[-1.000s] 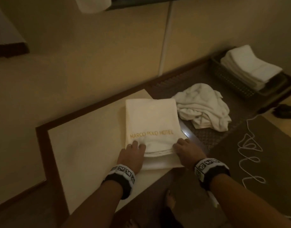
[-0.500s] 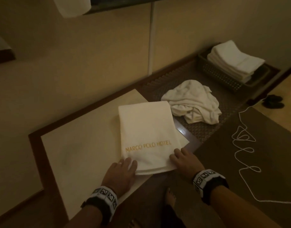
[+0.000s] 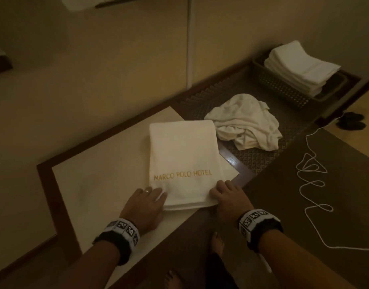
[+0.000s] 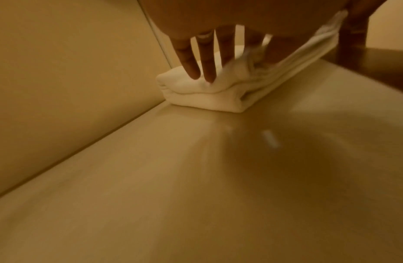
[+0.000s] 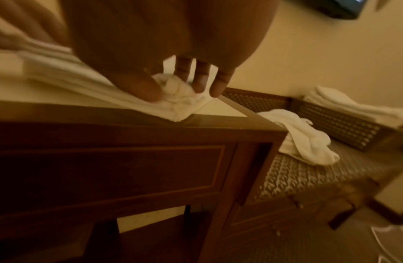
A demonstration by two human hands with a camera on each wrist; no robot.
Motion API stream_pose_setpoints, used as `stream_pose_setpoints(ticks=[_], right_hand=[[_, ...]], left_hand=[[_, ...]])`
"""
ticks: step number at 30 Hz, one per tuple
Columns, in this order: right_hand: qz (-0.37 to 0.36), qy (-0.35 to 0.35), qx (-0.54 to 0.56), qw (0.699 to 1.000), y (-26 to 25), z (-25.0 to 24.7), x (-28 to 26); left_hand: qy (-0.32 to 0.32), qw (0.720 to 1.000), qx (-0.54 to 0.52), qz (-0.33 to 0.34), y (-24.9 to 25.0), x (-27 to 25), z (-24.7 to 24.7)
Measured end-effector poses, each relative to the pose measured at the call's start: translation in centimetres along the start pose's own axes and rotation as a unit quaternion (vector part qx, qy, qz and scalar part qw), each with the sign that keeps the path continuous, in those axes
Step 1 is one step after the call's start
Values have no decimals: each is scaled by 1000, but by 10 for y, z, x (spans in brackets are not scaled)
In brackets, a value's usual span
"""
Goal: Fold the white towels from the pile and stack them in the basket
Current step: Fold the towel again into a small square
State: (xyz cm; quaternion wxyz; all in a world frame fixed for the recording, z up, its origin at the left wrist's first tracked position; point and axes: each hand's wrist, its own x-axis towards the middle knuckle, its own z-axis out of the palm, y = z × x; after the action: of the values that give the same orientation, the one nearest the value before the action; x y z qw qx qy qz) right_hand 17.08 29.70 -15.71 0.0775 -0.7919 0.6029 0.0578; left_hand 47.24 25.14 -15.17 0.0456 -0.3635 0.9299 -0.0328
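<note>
A folded white towel [image 3: 183,155] with gold "MARCO POLO HOTEL" lettering lies on the cream desk top [image 3: 100,184]. My left hand [image 3: 156,195] holds its near left corner, fingers [image 4: 193,67] spread on top and the thumb tucked at the edge. My right hand [image 3: 219,190] pinches the near right corner [image 5: 180,105] between thumb and fingers at the desk's front edge. A crumpled pile of white towels [image 3: 244,124] sits on the lower woven bench to the right. Farther right, the dark woven basket [image 3: 283,88] holds a stack of folded towels [image 3: 298,65].
The wall runs close behind the desk and bench. A white cord [image 3: 312,170] loops over the dark rug on the right. Dark slippers [image 3: 350,120] lie beyond the rug. My bare foot [image 3: 218,240] stands below the desk's front edge.
Both hands have slid toward me with the towel's near edge, which now lies stretched longer and reaches the desk's front edge. The lower layer that stuck out is covered.
</note>
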Motion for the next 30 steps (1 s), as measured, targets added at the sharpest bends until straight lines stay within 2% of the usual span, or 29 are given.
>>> stream_pose_setpoints(ticks=[2,4,6,8,11,17,21,24,27,30], right_hand=[[10,-5,62,998,5,-6,0],[39,-10,167,985,8,-19,7],[113,19,239,964,11,-28,21],[192,37,253,948,14,-30,35],[262,11,278,924,13,-26,51],[323,23,364,873,1,-15,68],[369,15,444,817,1,-16,67],[370,-19,485,792,0,-13,64],[361,-5,475,802,-4,-22,56],[346,58,460,816,3,-47,46]], left_hand=[[-18,997,-46,-51,6,6,-9],[-33,984,-95,-148,4,15,-16],[-66,952,-149,-257,-4,27,-18],[-78,907,-228,-345,-12,40,-16],[-83,857,-290,-418,-17,58,-13],[-55,810,-336,-477,-9,78,-12],[-36,730,-460,-504,-7,78,-7],[-21,691,-519,-503,-4,76,-1],[24,693,-542,-475,5,78,-12],[60,722,-537,-432,18,88,-37]])
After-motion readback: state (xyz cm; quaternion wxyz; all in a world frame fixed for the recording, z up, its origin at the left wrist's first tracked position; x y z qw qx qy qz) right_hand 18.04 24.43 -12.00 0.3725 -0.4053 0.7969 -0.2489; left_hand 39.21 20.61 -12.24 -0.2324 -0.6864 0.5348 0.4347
